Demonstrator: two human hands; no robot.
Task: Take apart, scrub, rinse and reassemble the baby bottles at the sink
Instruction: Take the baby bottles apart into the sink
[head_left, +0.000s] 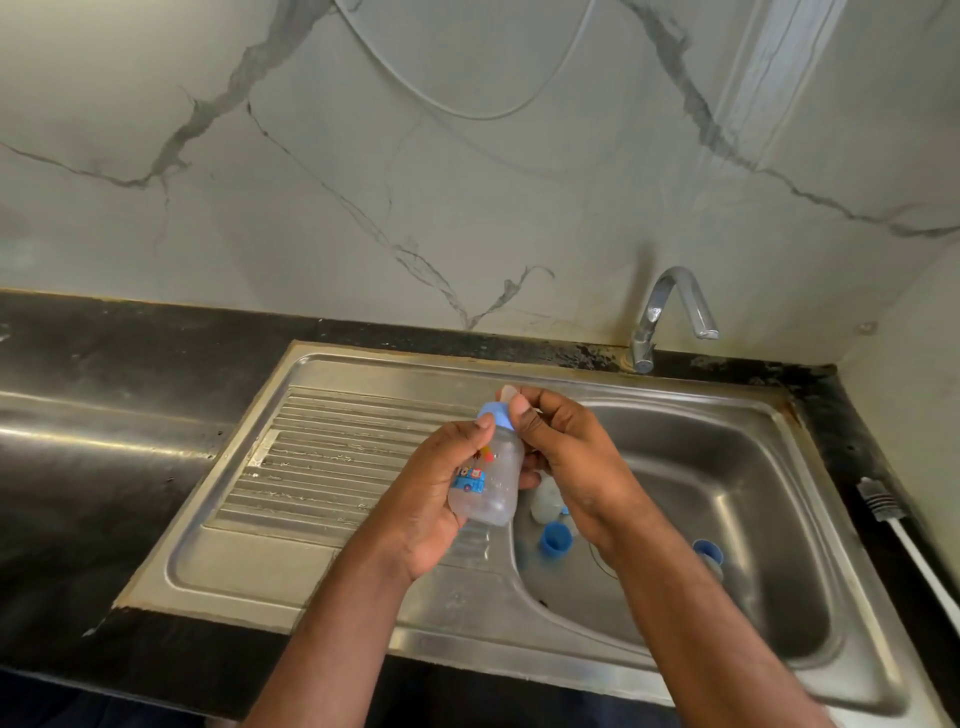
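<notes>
Head view: left hand (441, 483) grips the bottle (488, 480) upright-tilted over the sink (753, 665), right hand (561, 447) pinching its teat (508, 392).

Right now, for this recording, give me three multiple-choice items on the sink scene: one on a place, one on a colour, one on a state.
1. Where does the bottle brush lie?
A. In the sink basin
B. On the counter right of the sink
C. On the ribbed drainboard

2. What colour is the collar of the held baby bottle?
A. Blue
B. Pink
C. Green

3. What is the tap doing?
A. Running hard
B. Trickling
C. Not running

Answers:
1 B, the brush rests on the dark counter beyond the sink's right rim.
2 A, the ring under the teat is light blue, where the right hand grips while the left hand holds the body.
3 C, no stream leaves the spout.
</notes>
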